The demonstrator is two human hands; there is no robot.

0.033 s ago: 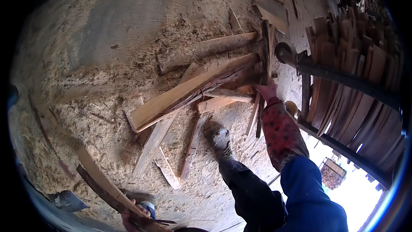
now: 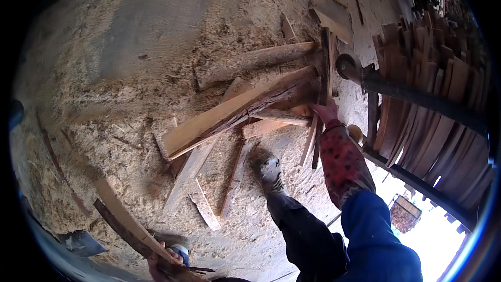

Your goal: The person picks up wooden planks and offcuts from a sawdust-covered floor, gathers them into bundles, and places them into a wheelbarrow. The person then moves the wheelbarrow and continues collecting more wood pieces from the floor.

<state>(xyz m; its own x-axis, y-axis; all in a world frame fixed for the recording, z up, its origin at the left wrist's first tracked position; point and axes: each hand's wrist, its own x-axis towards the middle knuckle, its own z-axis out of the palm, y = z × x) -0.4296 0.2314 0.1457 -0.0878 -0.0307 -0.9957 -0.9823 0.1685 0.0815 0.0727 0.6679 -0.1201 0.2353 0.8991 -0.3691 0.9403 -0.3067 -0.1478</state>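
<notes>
At the lower left, my left hand (image 2: 158,262) is closed around the end of a long bark-edged wood slab (image 2: 121,219), which points up and away to the left. My right hand (image 2: 327,112), its arm in a red dotted sleeve, reaches to the right end of a wood pile. Its fingers are closed on a narrow wooden board (image 2: 331,68), though the fingertips are partly hidden. Beside it lie a wide pale slab with bark (image 2: 219,120), a rounded bark-covered slab (image 2: 255,63) and a short wood piece (image 2: 282,116).
A dark metal-framed rack (image 2: 417,94) with a caster wheel (image 2: 348,66) stands at the right, stacked with several boards. Loose boards (image 2: 190,169) lie on the sawdust-covered floor (image 2: 120,141) near my booted foot (image 2: 270,172). A filled crate (image 2: 405,213) stands beyond, in bright light.
</notes>
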